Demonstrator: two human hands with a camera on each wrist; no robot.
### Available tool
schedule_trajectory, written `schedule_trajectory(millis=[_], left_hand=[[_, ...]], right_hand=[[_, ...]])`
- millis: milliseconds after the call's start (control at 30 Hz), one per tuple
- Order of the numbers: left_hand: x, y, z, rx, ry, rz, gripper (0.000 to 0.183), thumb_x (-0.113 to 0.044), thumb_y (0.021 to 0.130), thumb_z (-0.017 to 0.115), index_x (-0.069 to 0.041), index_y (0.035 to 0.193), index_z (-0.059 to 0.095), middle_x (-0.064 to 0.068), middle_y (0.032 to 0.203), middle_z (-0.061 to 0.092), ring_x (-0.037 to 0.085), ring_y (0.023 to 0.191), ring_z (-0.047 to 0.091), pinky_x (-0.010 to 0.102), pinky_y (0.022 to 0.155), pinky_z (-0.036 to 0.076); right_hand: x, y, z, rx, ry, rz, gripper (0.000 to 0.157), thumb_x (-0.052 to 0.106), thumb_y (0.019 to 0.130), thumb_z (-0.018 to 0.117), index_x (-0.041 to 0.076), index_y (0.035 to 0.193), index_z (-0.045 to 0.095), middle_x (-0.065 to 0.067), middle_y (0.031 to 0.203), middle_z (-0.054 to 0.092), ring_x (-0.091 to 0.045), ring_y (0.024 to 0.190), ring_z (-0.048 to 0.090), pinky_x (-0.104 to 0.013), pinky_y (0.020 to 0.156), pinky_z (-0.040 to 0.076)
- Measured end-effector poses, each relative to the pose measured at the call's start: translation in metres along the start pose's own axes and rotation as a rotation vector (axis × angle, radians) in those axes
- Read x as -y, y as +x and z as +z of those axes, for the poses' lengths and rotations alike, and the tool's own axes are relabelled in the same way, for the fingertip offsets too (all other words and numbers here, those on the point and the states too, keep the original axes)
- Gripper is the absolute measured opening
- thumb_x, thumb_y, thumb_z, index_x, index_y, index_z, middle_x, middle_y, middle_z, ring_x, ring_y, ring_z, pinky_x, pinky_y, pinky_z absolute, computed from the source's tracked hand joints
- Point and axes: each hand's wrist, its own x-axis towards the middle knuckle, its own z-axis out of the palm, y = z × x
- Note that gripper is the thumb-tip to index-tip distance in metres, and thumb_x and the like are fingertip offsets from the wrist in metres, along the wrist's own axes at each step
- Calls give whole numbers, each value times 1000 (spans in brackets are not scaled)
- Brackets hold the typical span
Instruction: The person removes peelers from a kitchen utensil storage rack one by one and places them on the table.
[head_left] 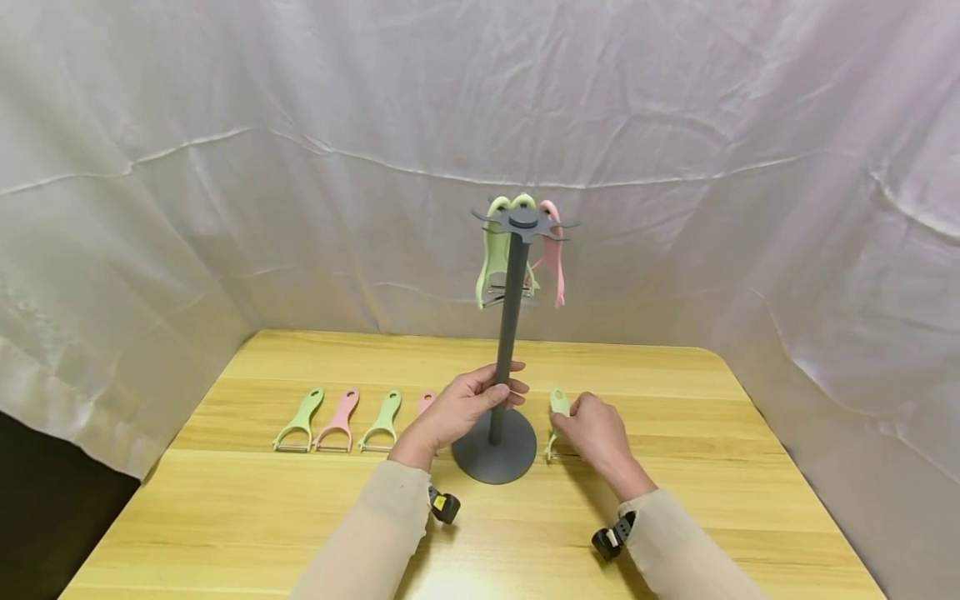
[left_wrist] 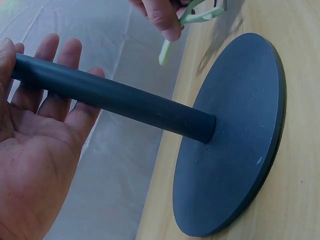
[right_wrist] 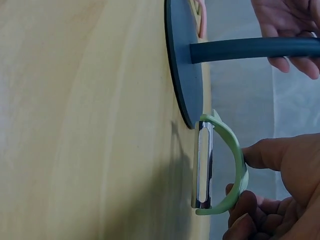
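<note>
My left hand (head_left: 453,410) grips the dark grey pole (head_left: 510,325) of a display stand, thumb on the near side and fingers behind it. The stand's round base (head_left: 480,454) sits on the table. To the right of it, my right hand (head_left: 596,429) pinches a light green Y-shaped peeler (head_left: 558,402) between thumb and fingers. In the right wrist view, the metal blade (right_wrist: 202,165) of this peeler faces the tabletop. From the hooked top (head_left: 523,220) of the stand hang two green peelers (head_left: 495,250) and a pink peeler (head_left: 552,250).
Left of the stand, several peelers lie in a row on the wooden table (head_left: 247,517): a green one (head_left: 306,417), a pink one (head_left: 345,412), another green one (head_left: 388,412) and a pink one (head_left: 426,402) partly behind my left hand. Pale curtains (head_left: 360,100) surround the table.
</note>
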Motion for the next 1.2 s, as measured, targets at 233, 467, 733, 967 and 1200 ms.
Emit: schedule_trajectory(millis=[233,467,733,967,1200], left_hand=[[0,0,0,3,3,17,42,-18,111,55,-12,153,55,20,134,69,31,124,70,47,111,51],[2,0,0,3,-4,21,43,-18,111,55,-12,153,55,22,135,68,32,124,70,46,110,52],[2,0,0,3,-6,20,42,-17,111,55,-11,153,55,24,135,67,28,123,71,37,107,53],[3,0,0,1,-17,20,42,-18,111,56,-12,152,55,15,131,71,38,126,68,38,107,53],[2,0,1,1,-21,13,42,-18,111,56,-12,152,55,14,131,71,39,127,67,42,109,52]], right_hand=[[-3,6,7,-9,-25,0,35,32,91,71,13,69,52,2,60,45,-16,53,45,-31,49,34],[-5,8,11,9,-42,11,35,30,90,72,13,68,53,2,59,48,-17,52,48,-30,49,35],[-3,10,12,24,-52,22,40,30,90,72,15,61,48,4,55,41,-15,50,43,-29,48,33],[-4,9,13,25,-55,36,38,29,90,72,14,62,50,4,56,42,-16,52,44,-29,49,33],[-5,8,15,19,-57,22,41,26,88,71,18,57,45,7,52,35,-14,49,39,-27,48,31]])
